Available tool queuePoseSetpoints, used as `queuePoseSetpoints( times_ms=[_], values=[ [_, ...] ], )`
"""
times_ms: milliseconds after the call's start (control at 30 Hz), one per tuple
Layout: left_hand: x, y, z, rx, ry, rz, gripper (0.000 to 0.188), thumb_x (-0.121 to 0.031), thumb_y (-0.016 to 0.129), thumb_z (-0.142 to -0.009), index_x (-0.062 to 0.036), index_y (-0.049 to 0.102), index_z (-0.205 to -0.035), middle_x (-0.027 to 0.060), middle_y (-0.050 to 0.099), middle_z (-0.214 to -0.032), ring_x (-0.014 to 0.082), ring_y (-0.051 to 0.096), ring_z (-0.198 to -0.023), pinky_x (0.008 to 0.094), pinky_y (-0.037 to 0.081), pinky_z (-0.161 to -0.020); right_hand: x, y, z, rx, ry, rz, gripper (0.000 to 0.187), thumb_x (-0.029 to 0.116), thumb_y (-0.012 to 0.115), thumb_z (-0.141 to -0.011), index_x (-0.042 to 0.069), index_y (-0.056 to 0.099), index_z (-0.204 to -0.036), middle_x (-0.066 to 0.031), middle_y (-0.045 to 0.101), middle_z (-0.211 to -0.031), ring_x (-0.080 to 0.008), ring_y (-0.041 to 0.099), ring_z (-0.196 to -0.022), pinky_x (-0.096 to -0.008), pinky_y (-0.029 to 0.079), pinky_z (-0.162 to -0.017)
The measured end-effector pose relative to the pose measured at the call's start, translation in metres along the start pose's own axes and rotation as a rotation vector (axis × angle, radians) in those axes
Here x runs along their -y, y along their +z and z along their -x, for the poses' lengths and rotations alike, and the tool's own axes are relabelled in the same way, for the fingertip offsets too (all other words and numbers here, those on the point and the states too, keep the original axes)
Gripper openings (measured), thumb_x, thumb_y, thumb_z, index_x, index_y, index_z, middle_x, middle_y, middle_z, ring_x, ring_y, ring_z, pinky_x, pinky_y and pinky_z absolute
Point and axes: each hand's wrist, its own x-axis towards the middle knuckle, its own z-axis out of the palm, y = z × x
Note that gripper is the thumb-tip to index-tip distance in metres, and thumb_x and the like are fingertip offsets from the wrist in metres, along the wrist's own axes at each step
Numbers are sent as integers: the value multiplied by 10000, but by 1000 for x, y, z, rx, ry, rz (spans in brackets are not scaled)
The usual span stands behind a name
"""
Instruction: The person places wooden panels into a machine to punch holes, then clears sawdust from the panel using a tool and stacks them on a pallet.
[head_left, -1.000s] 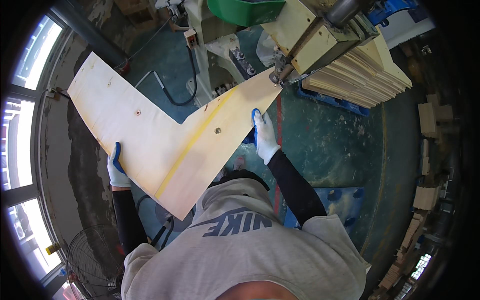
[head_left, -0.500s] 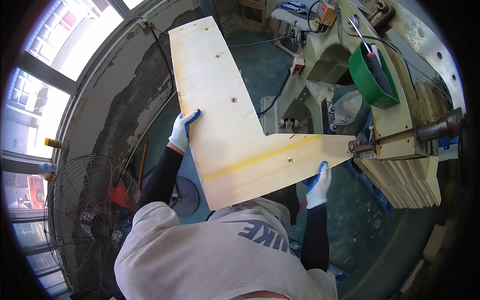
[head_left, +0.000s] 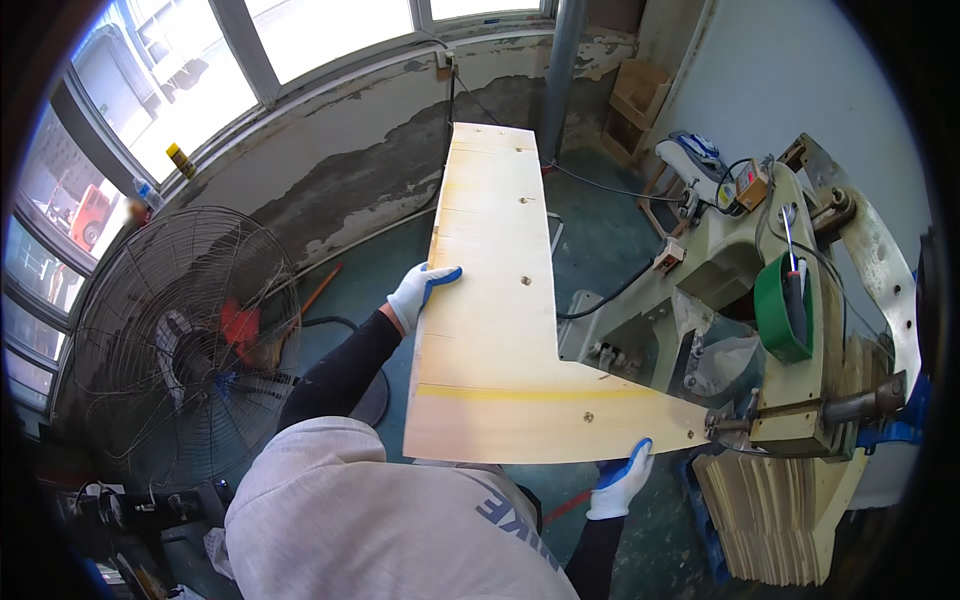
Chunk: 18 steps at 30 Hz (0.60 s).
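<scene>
A large L-shaped plywood panel (head_left: 490, 330) with a yellow stripe and several small metal inserts spans the space before me. My left hand (head_left: 422, 294), in a white glove with blue palm, grips the panel's left edge, thumb on top. My right hand (head_left: 622, 482), gloved alike, holds the near edge of the short arm, thumb over the rim and fingers mostly hidden beneath. The narrow right tip of the panel is at the metal tool head (head_left: 728, 424) of a pale green machine (head_left: 735, 235); whether the two touch, I cannot tell.
A green bin (head_left: 782, 310) with a screwdriver-like tool is fixed to the machine. Below it stands a stack of plywood pieces (head_left: 765, 510). A big wire-cage fan (head_left: 190, 350) stands at left, under the windows. A black cable (head_left: 610, 305) runs to the machine.
The view has swung round, shifting the scene downward and showing more windows. An insert now shows near the panel's narrow tip, where none was visible before. Both hands keep their hold.
</scene>
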Motion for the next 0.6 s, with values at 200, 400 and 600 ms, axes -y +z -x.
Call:
queuePoseSetpoints(
  times_ms=[200, 400, 600],
  values=[
    [28, -27, 59, 64, -435, 72, 448, -235, 675, -942, 36, 587, -1287, 203, 693, -1186, 321, 701, -1028, 464, 576, -922, -34, -33, 38, 37, -40, -125, 390, 300, 569, -1031, 44, 507, -1318, -78, 625, -1148, -166, 654, -999, -307, 562, -812],
    [211, -4, 116, 217, -605, -112, 571, -182, 660, -939, 48, 456, -1421, 268, 607, -1329, 412, 646, -1157, 513, 545, -992, -1, -194, 61, -291, 96, 83, 372, 360, 626, -994, 31, 591, -1163, -54, 628, -981, -86, 624, -766, -271, 554, -607],
    [429, 194, 187, 488, -901, 66, 490, -157, 662, -939, 8, 528, -1381, 215, 621, -1330, 395, 617, -1183, 530, 494, -1043, 99, -437, 200, -765, -380, 166, 324, 343, 592, -1016, 29, 651, -1069, -44, 670, -975, -116, 640, -871, -286, 515, -812]
  ],
)
